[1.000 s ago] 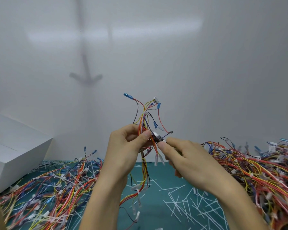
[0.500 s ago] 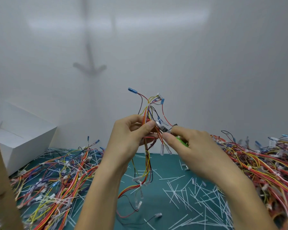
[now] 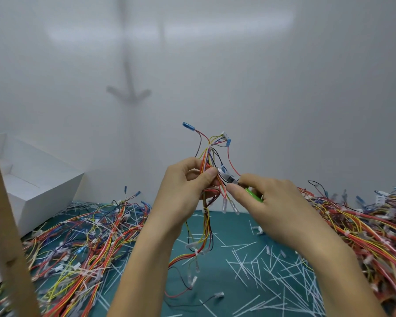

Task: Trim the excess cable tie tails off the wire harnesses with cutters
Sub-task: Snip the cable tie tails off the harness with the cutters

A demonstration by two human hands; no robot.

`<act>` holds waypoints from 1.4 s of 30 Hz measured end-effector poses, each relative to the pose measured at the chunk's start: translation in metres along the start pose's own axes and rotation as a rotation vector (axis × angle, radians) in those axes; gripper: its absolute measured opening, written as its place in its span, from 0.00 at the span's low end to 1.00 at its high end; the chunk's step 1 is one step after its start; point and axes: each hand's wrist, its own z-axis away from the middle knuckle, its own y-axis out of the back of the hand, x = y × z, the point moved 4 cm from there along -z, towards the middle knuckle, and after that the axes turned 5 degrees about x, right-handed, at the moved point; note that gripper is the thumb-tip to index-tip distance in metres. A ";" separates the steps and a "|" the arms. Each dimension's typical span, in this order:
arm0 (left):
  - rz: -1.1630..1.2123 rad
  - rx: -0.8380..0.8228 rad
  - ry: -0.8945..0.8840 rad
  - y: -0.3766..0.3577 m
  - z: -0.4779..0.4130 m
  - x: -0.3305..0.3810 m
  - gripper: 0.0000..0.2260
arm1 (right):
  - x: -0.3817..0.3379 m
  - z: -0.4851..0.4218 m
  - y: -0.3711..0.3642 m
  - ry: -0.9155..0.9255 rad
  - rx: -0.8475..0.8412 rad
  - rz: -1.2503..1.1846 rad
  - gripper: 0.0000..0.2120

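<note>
My left hand (image 3: 183, 186) grips a wire harness (image 3: 209, 152) of red, yellow and black wires upright above the mat, thumb pressed against the bundle. Blue and white connectors fan out at its top; its lower end hangs down to the mat. My right hand (image 3: 268, 202) holds green-handled cutters (image 3: 253, 195), whose metal jaws (image 3: 225, 176) lie against the bundle right beside my left thumb. Whether a tie tail sits between the jaws is hidden.
A teal mat (image 3: 220, 282) carries scattered white cut tie tails (image 3: 272, 268). Heaps of harnesses lie at the left (image 3: 85, 245) and at the right (image 3: 364, 225). A white box (image 3: 32, 186) stands at the left, a wooden post (image 3: 7, 236) at the near left edge.
My view has shifted, so both hands and the harness sit a little higher and further right in the frame. The cutters' green handle has come into sight; the jaws stay at the bundle.
</note>
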 end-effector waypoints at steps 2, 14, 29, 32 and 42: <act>0.007 -0.010 0.010 -0.001 0.001 0.000 0.06 | 0.000 0.000 0.001 -0.001 0.005 0.004 0.24; 0.002 0.004 0.046 -0.001 0.003 0.002 0.05 | -0.003 0.002 0.005 0.053 0.054 0.106 0.24; 0.140 -0.001 0.158 -0.002 0.001 -0.001 0.06 | -0.002 0.001 0.007 0.097 0.073 0.155 0.25; 0.189 -0.014 0.190 -0.004 0.001 -0.002 0.06 | -0.001 0.001 0.009 0.106 0.095 0.155 0.26; 0.322 -0.044 0.248 -0.013 0.002 -0.003 0.10 | 0.000 0.002 0.016 0.105 0.110 0.143 0.25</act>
